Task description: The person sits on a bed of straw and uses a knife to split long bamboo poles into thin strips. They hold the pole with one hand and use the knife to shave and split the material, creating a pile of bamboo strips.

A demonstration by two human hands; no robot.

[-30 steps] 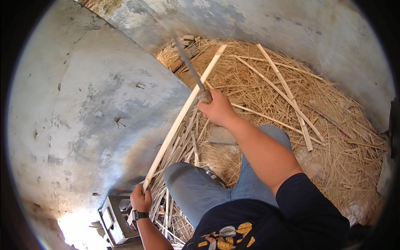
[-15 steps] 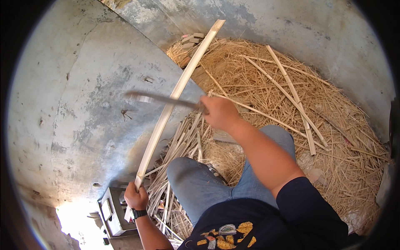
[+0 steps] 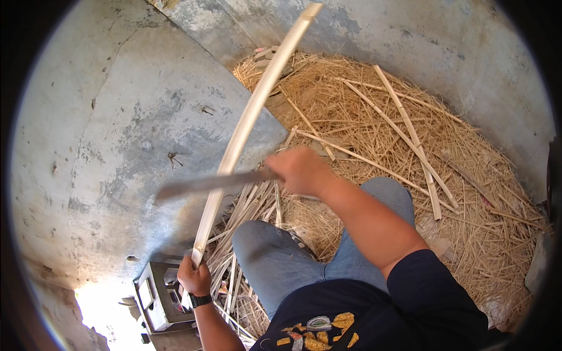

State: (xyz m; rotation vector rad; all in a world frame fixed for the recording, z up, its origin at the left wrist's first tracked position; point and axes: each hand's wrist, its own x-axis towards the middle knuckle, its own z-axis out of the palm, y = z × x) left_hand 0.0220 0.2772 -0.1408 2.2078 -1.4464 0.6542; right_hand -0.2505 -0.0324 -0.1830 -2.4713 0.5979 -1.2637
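A long, pale bamboo strip (image 3: 252, 114) rises slantwise from the lower left toward the upper middle. Its lower end is gripped by my left hand (image 3: 194, 276), fingers wrapped round it, a dark watch (image 3: 199, 300) on the wrist. My right hand (image 3: 298, 171) is closed on the handle of a long-bladed knife (image 3: 180, 188). Blurred by motion, the blade lies across the lower half of the strip, above my left hand. Whether it touches the strip I cannot tell.
Straw-like shavings (image 3: 351, 111) cover the floor, with several loose bamboo strips (image 3: 410, 131) on top. Thin slats (image 3: 246, 202) are heaped beside my left knee (image 3: 266, 251). A grey box-like stand (image 3: 161, 298) is at lower left. Curved grey walls (image 3: 105, 128) enclose the spot.
The knife has moved down along the strip toward my left hand. The strip's far end has shifted upward. Both hands keep their hold.
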